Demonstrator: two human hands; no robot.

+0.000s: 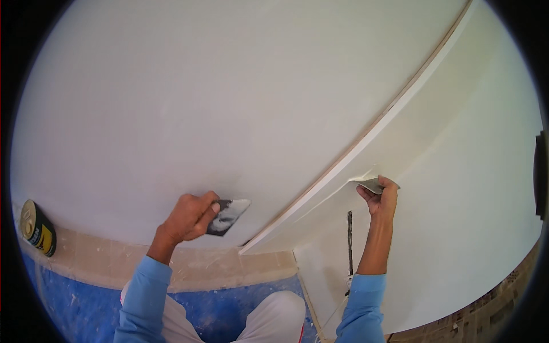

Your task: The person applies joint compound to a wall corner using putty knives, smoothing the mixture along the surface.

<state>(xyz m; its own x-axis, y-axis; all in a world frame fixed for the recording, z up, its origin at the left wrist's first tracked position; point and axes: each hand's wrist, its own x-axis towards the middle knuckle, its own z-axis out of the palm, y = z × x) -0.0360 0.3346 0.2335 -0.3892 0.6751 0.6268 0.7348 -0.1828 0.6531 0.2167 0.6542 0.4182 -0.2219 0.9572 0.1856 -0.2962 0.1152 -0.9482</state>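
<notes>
My left hand (189, 217) grips a flat metal putty knife (229, 216) smeared with white filler and holds it against the white wall (189, 103). My right hand (382, 197) holds a second, smaller scraper blade (370, 184) pressed against the white trim strip (354, 157) that runs diagonally up to the right. A dab of white filler sits at that blade's edge. Both forearms wear light blue sleeves.
A yellow and black tin can (37, 228) lies at the wall's foot on the far left. A beige skirting band (229, 266) runs below the wall, with blue floor covering (80, 303) under it. My knees in white trousers (274, 317) are at the bottom. A dark vertical gap (349, 240) marks the right panel.
</notes>
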